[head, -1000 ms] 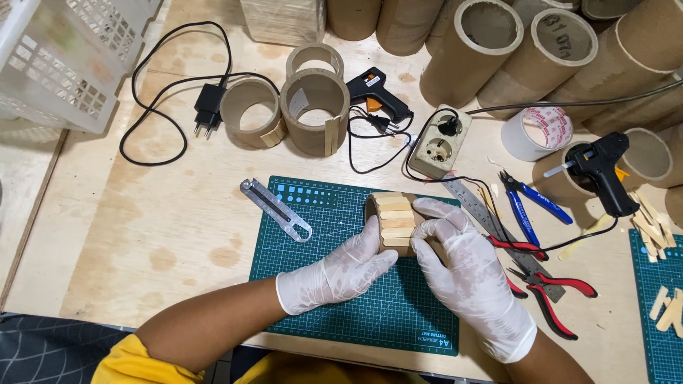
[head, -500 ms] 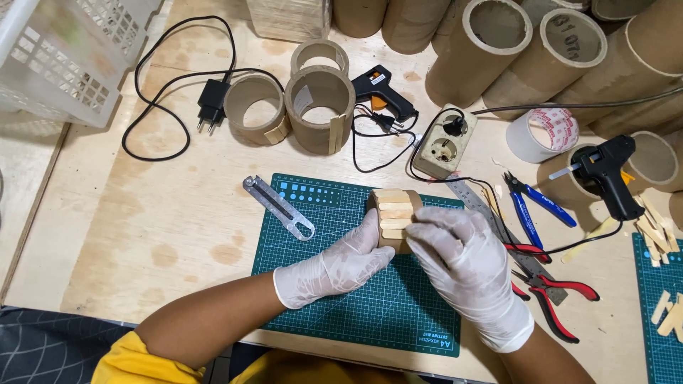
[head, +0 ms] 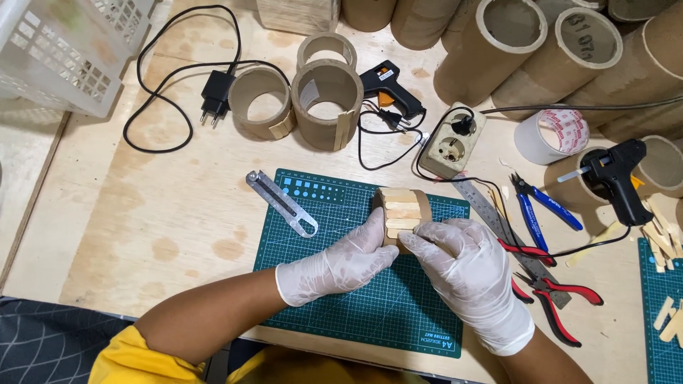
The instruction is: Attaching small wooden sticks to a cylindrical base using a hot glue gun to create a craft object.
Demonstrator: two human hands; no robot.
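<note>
A short cardboard ring faced with pale wooden sticks (head: 403,208) lies on its side on a green cutting mat (head: 334,313). My left hand (head: 340,262), in a white glove, holds the ring from the left with its fingertips. On the ring's near right side my right hand (head: 466,274), also gloved, presses a stick against the ring with its fingers.
A metal cutter (head: 281,203) lies at the mat's left corner. A steel ruler (head: 491,213), blue pliers (head: 541,210) and red pliers (head: 551,295) lie to the right. Two black glue guns (head: 388,85) (head: 617,178), a socket block (head: 452,140), tape roll (head: 551,135), cardboard rings (head: 327,103) and tubes (head: 491,50) stand behind.
Both hands have stayed on the stick-covered ring, and the fingers shifted slightly along its near side. The view has dropped a little.
</note>
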